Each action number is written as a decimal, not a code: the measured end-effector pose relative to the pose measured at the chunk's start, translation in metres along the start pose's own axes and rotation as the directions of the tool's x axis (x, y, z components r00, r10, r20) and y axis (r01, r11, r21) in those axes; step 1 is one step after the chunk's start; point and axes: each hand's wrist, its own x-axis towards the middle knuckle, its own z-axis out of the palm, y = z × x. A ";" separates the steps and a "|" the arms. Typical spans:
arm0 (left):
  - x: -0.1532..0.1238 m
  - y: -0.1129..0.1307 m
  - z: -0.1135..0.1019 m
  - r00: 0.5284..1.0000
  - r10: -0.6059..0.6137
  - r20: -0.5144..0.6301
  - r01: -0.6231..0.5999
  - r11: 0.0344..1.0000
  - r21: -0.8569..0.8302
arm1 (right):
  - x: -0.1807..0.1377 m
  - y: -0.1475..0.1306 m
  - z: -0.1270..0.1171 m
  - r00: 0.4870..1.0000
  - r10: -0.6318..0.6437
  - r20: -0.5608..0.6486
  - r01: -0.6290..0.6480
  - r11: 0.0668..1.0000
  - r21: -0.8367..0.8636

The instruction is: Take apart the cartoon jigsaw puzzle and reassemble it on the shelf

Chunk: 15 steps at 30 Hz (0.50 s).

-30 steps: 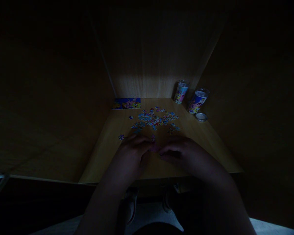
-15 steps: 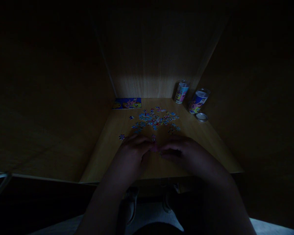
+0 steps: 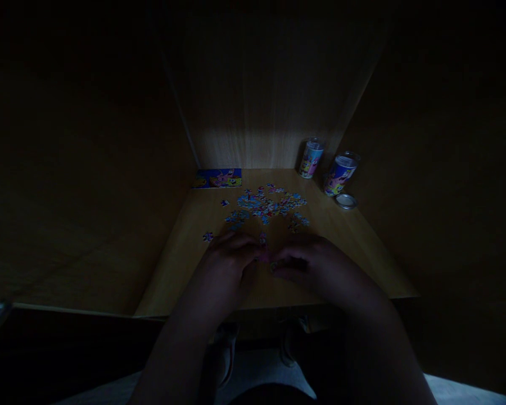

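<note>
A small group of pink jigsaw puzzle pieces (image 3: 263, 242), seemingly joined, lies on the wooden table between my hands. My left hand (image 3: 231, 256) is closed, thumb and fingertips at the left edge of these pieces. On the other side, my right hand (image 3: 301, 259) pinches a small puzzle piece (image 3: 274, 265) close to their lower right edge; the dim light hides whether they touch. Beyond my hands, a loose pile of mostly blue puzzle pieces (image 3: 265, 203) is spread out. One single piece (image 3: 208, 237) rests just left of my left hand.
At the back left lies a blue cartoon picture card (image 3: 219, 178). Two printed cans with clear tops, one nearer the back wall (image 3: 310, 160) and one closer (image 3: 339, 175), stand at the back right beside a round lid (image 3: 346, 201). Wooden panels enclose the table on three sides.
My right hand has moved slightly left, bringing its piece nearer the pink pieces. My left hand stays at their left edge. The whole view has shifted a little.
</note>
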 end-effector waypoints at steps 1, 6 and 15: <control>0.000 0.000 0.000 1.000 -0.002 0.000 0.002 1.000 0.002 | 0.000 0.000 0.000 1.000 -0.003 -0.003 0.003 1.000 -0.001; 0.000 0.000 0.000 1.000 -0.007 0.011 0.007 1.000 -0.005 | 0.000 0.003 0.000 0.999 -0.036 0.012 0.036 0.999 0.023; 0.000 0.002 0.000 1.000 -0.014 0.012 0.014 1.000 -0.021 | 0.001 -0.001 0.002 1.000 -0.009 -0.008 0.009 1.000 -0.016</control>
